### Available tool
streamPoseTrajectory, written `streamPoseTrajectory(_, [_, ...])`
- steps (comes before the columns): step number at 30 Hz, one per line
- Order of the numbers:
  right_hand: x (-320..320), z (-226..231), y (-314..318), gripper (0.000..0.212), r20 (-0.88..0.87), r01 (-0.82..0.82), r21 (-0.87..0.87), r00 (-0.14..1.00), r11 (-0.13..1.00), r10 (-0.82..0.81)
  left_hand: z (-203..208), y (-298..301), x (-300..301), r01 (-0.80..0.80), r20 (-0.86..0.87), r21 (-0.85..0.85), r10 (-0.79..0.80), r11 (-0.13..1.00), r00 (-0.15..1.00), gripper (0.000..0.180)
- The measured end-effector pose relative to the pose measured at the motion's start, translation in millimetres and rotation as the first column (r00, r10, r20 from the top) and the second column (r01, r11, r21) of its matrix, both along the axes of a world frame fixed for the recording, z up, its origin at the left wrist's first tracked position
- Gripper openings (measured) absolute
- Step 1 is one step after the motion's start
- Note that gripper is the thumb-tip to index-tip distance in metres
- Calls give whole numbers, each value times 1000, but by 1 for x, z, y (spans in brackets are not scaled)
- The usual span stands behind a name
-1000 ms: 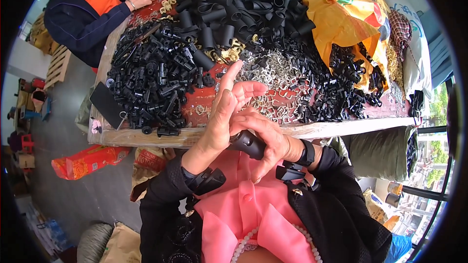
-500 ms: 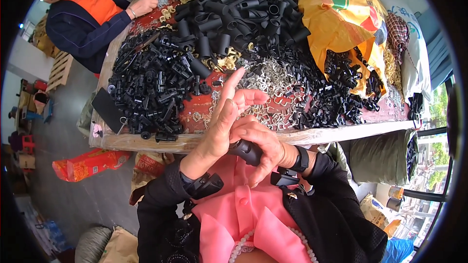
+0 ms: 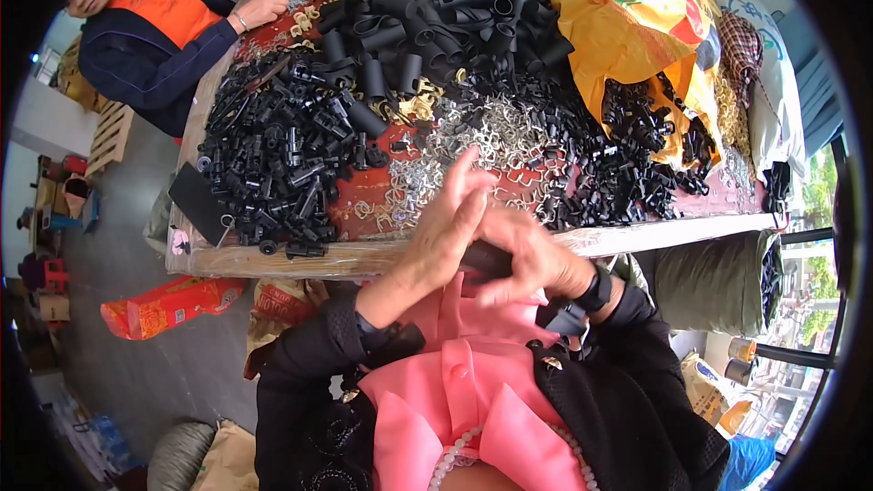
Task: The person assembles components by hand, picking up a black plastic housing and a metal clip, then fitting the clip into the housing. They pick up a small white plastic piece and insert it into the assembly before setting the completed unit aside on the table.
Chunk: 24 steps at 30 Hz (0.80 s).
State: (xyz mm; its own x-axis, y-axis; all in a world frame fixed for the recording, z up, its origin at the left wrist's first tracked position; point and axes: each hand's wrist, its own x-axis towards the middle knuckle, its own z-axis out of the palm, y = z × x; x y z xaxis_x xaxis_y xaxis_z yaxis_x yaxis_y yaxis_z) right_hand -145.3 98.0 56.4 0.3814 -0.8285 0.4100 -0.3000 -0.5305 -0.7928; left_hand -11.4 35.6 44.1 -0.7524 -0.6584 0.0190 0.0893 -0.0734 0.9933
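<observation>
Close to my chest, just past the table's near edge, both hands meet around a dark plastic tube (image 3: 488,260). My right hand (image 3: 532,253) is closed around it, slightly blurred, with the thumb sticking out to the left. My left hand (image 3: 444,235) presses its palm side against the tube's end, fingers stretched out and pointing away from me. The tube is mostly hidden between the hands. Beyond my fingers lie a pile of silvery bent metal clips (image 3: 482,141) and a heap of similar black tubes (image 3: 427,14).
Black fittings (image 3: 282,150) cover the table's left; small black clips (image 3: 591,173) spread on the right by a yellow sack (image 3: 627,27). The table's near edge (image 3: 273,260) lies before me. Another person (image 3: 168,18) works at the far left. A red bag (image 3: 173,306) lies on the floor.
Both hands have shifted right with the tube and slightly away from me. The tube, plainer to see before, is now more covered by my hands. The other person's hands have barely moved.
</observation>
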Motion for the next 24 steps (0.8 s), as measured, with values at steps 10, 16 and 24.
streamPoseTrajectory(10, [-108,-25,143,37,-666,477,674,722,565,185,-37,-94,42,181,442,-890,692,419,571,38])
streamPoseTrajectory(16, [-105,-45,152,27,-695,445,449,719,775,-10,-50,-97,34,201,347,-937,701,285,623,27])
streamPoseTrajectory(24, [-35,-54,-8,14,-511,412,-88,763,907,-396,-53,-84,63,-388,140,-159,410,908,901,13])
